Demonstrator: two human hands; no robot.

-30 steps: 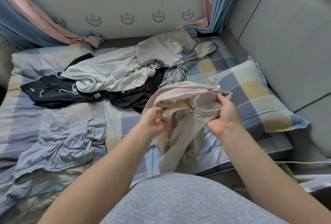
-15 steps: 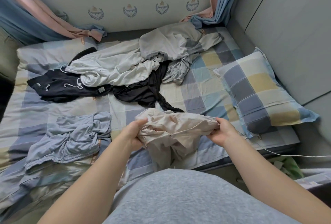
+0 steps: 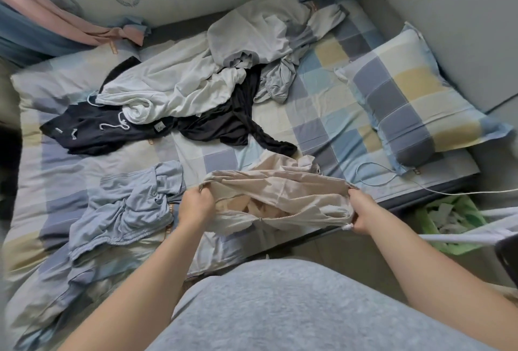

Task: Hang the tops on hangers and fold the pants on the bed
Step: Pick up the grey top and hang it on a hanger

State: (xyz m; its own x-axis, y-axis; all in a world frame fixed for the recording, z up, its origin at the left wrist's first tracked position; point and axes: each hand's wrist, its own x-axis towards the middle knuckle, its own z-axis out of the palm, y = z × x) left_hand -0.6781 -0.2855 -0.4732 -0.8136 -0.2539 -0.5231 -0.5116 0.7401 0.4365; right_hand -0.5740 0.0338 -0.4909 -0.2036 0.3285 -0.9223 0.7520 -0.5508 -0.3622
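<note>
Head view: both hands hold a beige zip top (image 3: 280, 186) stretched out between them, over the near edge of the bed (image 3: 322, 115). The left hand (image 3: 196, 204) has its grip closed, fingers curled round the top's left end. The right hand (image 3: 364, 213) has its grip closed too, pinching the right end. The top's opening gapes toward the camera, and its zip runs along the lower edge.

Just left of the left hand, a light blue garment (image 3: 126, 210) lies crumpled on the checked sheet. Farther back is a heap: a black garment (image 3: 224, 126), a white garment (image 3: 173, 89) lying over it, and a grey garment (image 3: 252, 33) farthest away. A checked pillow (image 3: 414, 103) rests at the right side, with a thin white cable (image 3: 392, 179) near its near corner.
</note>
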